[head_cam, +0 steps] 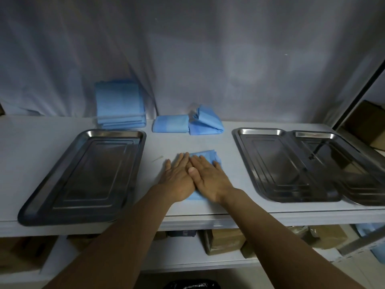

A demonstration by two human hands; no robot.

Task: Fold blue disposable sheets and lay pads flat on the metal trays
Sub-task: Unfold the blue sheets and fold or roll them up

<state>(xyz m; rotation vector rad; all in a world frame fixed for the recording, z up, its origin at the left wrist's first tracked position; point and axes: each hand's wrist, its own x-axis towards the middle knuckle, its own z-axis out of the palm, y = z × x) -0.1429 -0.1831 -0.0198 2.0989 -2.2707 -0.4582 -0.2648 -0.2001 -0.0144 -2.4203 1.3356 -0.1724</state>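
Note:
A folded blue sheet [210, 155] lies on the white shelf between the trays. My left hand [179, 178] and my right hand [208, 178] press flat on it side by side, fingers straight, covering most of it. A large metal tray [37, 203] sits to the left. Two more metal trays stand at the right, the nearer one [245, 159] and the outer one [364, 155]. At the back are a stack of blue sheets [119, 103], a small folded blue pad [169, 123] and a loosely folded blue sheet [205, 122].
A pale cloth [187, 49] hangs behind the shelf. Cardboard boxes [223, 240] fill the lower shelf. A metal upright [358, 97] runs along the right side. A dark object [191, 284] lies on the floor below.

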